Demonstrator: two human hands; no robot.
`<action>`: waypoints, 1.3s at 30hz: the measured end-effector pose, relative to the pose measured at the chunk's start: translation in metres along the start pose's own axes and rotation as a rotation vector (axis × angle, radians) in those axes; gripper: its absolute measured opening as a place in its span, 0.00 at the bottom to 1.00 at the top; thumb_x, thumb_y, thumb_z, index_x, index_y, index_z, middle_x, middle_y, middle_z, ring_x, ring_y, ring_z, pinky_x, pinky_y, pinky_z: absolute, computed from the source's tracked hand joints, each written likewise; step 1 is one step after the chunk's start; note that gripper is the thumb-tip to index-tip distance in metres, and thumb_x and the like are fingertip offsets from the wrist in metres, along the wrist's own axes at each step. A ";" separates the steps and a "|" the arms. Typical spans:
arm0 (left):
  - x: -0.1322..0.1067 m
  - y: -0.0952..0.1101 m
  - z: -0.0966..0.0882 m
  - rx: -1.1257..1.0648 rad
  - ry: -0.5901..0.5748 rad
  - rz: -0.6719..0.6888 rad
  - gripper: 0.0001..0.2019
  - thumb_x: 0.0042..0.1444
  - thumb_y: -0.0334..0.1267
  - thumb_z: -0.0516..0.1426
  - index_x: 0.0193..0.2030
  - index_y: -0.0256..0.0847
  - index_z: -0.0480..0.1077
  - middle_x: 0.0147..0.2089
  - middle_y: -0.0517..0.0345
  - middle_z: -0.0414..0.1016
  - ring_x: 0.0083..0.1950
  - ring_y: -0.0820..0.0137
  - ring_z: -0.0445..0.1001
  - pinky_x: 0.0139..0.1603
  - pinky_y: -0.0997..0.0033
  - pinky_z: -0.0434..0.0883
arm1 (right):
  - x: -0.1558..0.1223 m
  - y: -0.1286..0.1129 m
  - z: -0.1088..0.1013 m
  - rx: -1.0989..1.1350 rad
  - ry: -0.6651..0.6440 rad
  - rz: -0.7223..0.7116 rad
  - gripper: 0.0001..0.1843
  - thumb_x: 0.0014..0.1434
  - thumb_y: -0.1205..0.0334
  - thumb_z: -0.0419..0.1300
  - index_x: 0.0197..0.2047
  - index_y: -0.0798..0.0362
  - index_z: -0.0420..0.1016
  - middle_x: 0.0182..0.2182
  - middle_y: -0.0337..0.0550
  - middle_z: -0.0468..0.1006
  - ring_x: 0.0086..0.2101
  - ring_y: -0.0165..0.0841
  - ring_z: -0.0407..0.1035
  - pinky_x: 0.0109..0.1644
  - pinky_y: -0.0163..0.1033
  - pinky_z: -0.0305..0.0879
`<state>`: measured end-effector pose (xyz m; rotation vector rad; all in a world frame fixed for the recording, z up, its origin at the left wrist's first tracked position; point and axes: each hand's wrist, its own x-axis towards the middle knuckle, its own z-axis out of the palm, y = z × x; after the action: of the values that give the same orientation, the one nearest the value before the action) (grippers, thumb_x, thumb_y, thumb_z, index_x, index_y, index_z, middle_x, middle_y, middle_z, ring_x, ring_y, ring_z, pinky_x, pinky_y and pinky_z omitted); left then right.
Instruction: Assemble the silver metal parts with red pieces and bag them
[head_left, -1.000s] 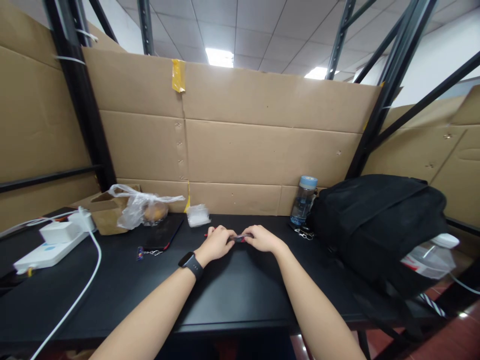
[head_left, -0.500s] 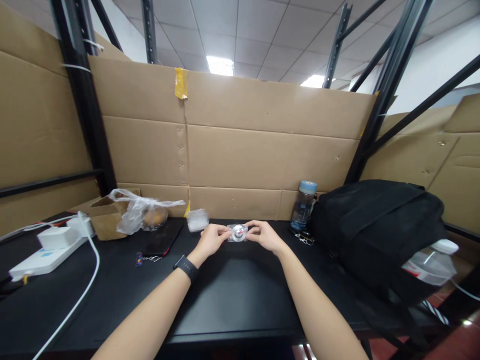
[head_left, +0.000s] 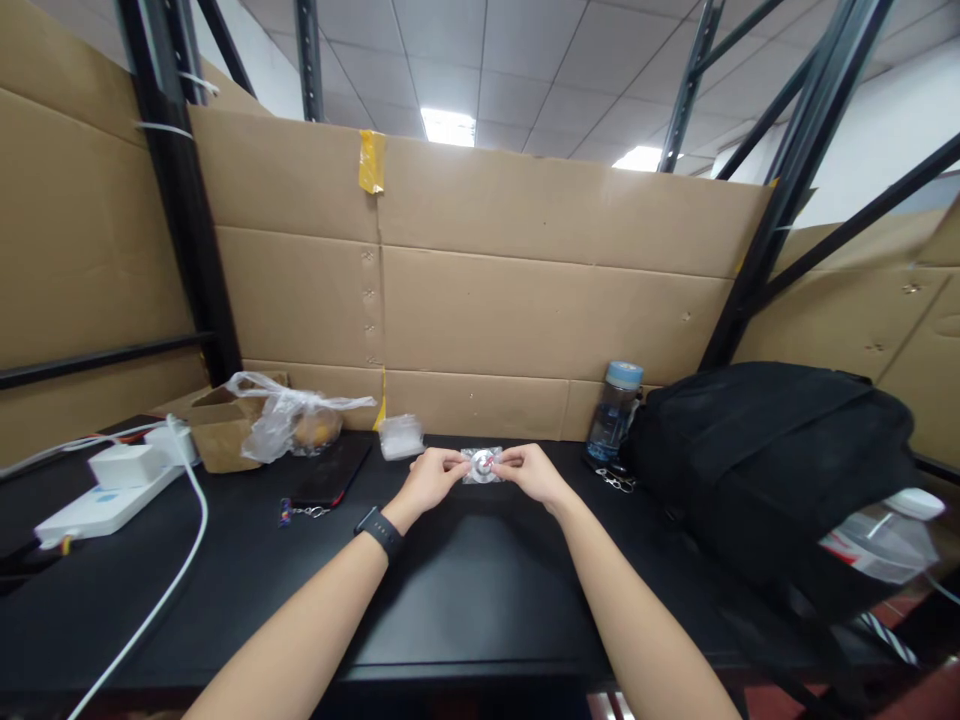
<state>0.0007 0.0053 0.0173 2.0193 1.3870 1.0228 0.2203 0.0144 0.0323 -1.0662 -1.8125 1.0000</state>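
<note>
Clear plastic packet w/ a round silvery disc inside, red marks on it, sits directly btwn the hands, out in front of the wearer, past the middle of the black desktop toward the back. L hand pinches its L edge, thumb & fingers closed; R hand does the same on the R edge. So neither hand is nearer: both touch it. Disc is round, so no long axis; packet looks roughly square, its held edges L & R, face turned up toward the wearer. Can't tell if it's lifted off the desktop or resting.

Edges: cardboard back panel rises just beyond the packet, so little room fwd. Desktop's front edge is well back toward the wearer, w/ a wide bare stretch btwn the forearms. L side: whitish plastic bundle nr the L hand, then black flat case farther out. R side: bare strip, then blue-capped water bottle & black backpack, both well apart from the R hand.
</note>
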 end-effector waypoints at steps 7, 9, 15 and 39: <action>0.000 -0.009 -0.042 0.437 0.351 -0.135 0.14 0.66 0.39 0.48 0.47 0.48 0.76 0.45 0.54 0.82 0.50 0.59 0.77 0.51 0.63 0.65 | 0.051 0.006 0.003 -0.363 0.284 0.155 0.10 0.52 0.59 0.66 0.35 0.57 0.83 0.33 0.49 0.84 0.36 0.39 0.77 0.39 0.37 0.69; -0.001 -0.019 -0.050 0.523 0.285 -0.169 0.12 0.63 0.37 0.51 0.44 0.47 0.76 0.44 0.53 0.81 0.48 0.58 0.78 0.47 0.64 0.66 | 0.076 0.011 0.009 -0.401 0.310 0.191 0.07 0.49 0.62 0.68 0.33 0.56 0.83 0.33 0.50 0.84 0.39 0.41 0.78 0.40 0.37 0.69; 0.000 -0.046 -0.058 0.513 0.009 -0.110 0.11 0.53 0.32 0.59 0.43 0.47 0.76 0.42 0.57 0.82 0.46 0.63 0.79 0.42 0.70 0.68 | 0.130 0.020 0.052 -0.485 0.224 0.302 0.07 0.45 0.64 0.71 0.30 0.58 0.82 0.28 0.50 0.83 0.34 0.40 0.78 0.34 0.35 0.68; -0.003 -0.021 -0.038 0.320 0.007 0.147 0.11 0.56 0.32 0.58 0.45 0.43 0.76 0.37 0.57 0.82 0.39 0.66 0.79 0.42 0.72 0.69 | 0.019 0.029 -0.051 -0.837 -0.045 0.153 0.32 0.42 0.56 0.72 0.53 0.52 0.79 0.49 0.50 0.80 0.48 0.44 0.75 0.54 0.41 0.67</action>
<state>-0.0421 0.0095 0.0246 2.3810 1.5027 0.9149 0.2679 0.0530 0.0298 -1.6942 -2.2729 0.3091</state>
